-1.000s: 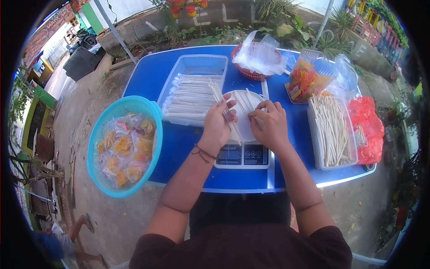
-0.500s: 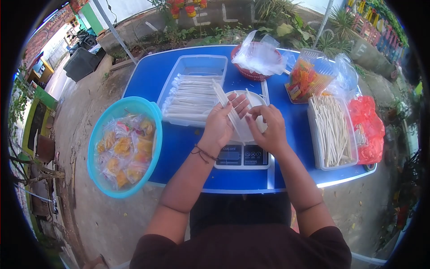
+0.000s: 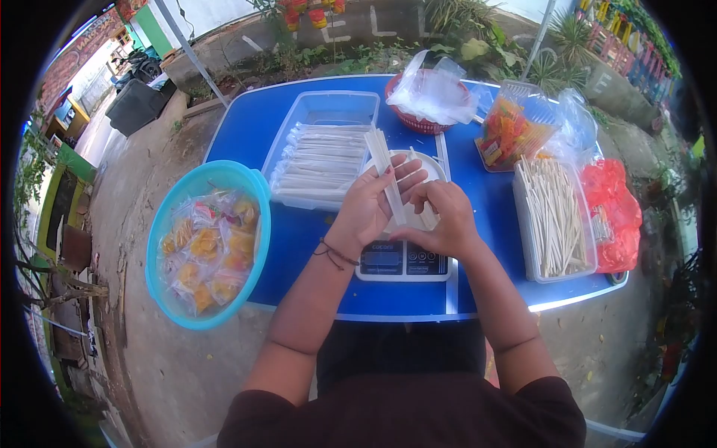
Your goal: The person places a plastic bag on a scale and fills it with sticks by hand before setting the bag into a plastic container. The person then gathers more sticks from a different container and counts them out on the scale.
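My left hand (image 3: pixel 367 198), palm up, holds a narrow clear bag of white sticks (image 3: pixel 386 173) under its thumb, with the other fingers spread. Close to the bag's lower end, my right hand (image 3: pixel 448 220) has its fingers curled; its fingertips are partly hidden, and I cannot make out whether they grip anything. Beneath both hands lies a digital scale (image 3: pixel 404 267) with a round white plate (image 3: pixel 437 170) on it. A few loose sticks show on the plate between my hands.
A clear tray (image 3: pixel 361 107) of wrapped stick bundles stands behind left; a turquoise basin (image 3: pixel 155 278) of snack packets is at left. To the right is a box of loose sticks (image 3: pixel 553 220). Behind are a red basket (image 3: pixel 409 122) with plastic bags and a container of colourful packets (image 3: pixel 515 127).
The bag of sticks in my left hand has turned more upright. My right hand has moved slightly down, its thumb now near the bag's lower end.
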Demonstrator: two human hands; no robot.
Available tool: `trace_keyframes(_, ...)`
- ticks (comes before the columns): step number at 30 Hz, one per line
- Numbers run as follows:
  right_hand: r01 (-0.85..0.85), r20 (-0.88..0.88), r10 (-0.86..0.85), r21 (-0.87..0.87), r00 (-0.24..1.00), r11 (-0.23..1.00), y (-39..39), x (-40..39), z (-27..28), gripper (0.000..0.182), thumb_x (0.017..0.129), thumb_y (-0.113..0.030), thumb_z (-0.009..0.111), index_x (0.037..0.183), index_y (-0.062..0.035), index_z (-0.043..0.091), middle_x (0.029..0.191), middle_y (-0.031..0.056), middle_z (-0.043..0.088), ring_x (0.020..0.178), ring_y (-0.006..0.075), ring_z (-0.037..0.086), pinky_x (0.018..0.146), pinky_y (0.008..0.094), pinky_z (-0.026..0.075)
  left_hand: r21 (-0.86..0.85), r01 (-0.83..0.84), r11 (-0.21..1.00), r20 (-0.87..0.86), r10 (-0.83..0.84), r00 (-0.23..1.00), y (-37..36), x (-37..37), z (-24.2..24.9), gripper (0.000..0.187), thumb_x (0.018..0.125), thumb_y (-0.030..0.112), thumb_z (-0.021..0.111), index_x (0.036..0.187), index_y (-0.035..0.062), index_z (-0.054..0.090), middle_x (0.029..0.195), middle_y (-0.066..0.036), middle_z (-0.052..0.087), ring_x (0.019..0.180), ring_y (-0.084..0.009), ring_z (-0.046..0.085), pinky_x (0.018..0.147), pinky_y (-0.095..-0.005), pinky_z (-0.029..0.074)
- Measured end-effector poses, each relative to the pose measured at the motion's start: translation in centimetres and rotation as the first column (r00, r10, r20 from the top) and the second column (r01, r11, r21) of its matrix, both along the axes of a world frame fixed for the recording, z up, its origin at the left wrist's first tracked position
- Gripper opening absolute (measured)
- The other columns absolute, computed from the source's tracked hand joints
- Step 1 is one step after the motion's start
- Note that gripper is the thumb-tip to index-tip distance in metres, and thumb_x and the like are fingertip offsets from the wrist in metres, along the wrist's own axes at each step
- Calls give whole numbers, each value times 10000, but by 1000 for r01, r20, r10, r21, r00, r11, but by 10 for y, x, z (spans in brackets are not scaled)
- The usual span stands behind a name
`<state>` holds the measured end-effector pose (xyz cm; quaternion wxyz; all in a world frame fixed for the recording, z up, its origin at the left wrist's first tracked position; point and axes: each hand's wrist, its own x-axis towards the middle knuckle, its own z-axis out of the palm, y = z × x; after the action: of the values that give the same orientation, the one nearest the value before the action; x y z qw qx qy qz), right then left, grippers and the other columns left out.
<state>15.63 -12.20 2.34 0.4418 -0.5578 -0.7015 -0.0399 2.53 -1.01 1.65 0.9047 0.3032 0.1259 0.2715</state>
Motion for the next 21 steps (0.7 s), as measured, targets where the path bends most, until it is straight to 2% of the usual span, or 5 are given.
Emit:
trace_keyframes(3,55,-70,-57,-36,996,998,-1,0,-4,298,704,-264,816,812,-92,597,727,32,590,674,225,552,626,344,406,83,0,997,35,-3,999,1,1,-2,352,1039,127,337,1360,-16,364,1361,-209,484,1269,-303,503,1007,-392,504)
trace_keyframes(6,112,-50,-115,-45,992,993,1,-3,-4,179,765,-181,749,754,-85,599,676,38,606,629,225,590,593,360,410,64,10,998,-20,-8,1000,-5,1,3,348,1040,133,338,1353,-15,369,1373,-214,474,1289,-316,478,1033,-411,481)
trace_keyframes(15,187,-168,-211,-148,963,971,5,-2,-10,111,777,-99,692,735,-40,609,659,96,622,602,289,596,584,397,430,-13,40,999,21,-40,999,-4,6,-9,354,1027,112,386,1348,-37,367,1350,-209,499,1263,-323,502,1040,-410,479)
trace_keyframes(18,106,-183,-138,-172,973,979,1,-5,1,114,778,-105,693,742,-33,611,659,115,626,599,304,599,577,404,434,39,-12,999,-53,14,999,-8,6,-4,354,1023,101,397,1351,-32,372,1344,-205,504,1257,-310,510,1033,-407,486)
trace_keyframes(21,135,-180,-166,-173,970,976,4,-4,-8,128,787,-114,690,741,-22,614,660,132,631,590,310,602,567,399,442,48,-25,999,-70,28,997,-9,7,-4,349,1018,88,407,1349,-20,386,1341,-196,507,1246,-289,521,1025,-403,493)
